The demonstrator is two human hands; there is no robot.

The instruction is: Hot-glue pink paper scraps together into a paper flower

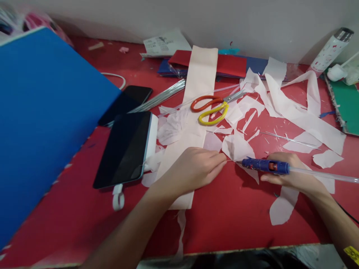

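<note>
In my right hand (288, 170) is a blue hot glue gun (263, 165), a long clear glue stick running out of its back to the right. Its tip points left, at the base of a pale petal piece (235, 145). My left hand (200, 166) is closed in a pinch on a thin wire (230, 161) that reaches to that base; whether tip and wire touch, I cannot tell. Behind the hands lie scissors (214, 108) with one red and one yellow handle. A long cream strip (202, 74) passes under my left hand.
A tablet (123, 149) and a black phone (127, 102) lie left, beside a large blue board (47, 112). Pale scraps (305, 116) and loose wires (291, 140) spread across the red table (230, 224). A bundle of wires (165, 93), folded red sheets (231, 65) and a white bottle (331, 52) are behind.
</note>
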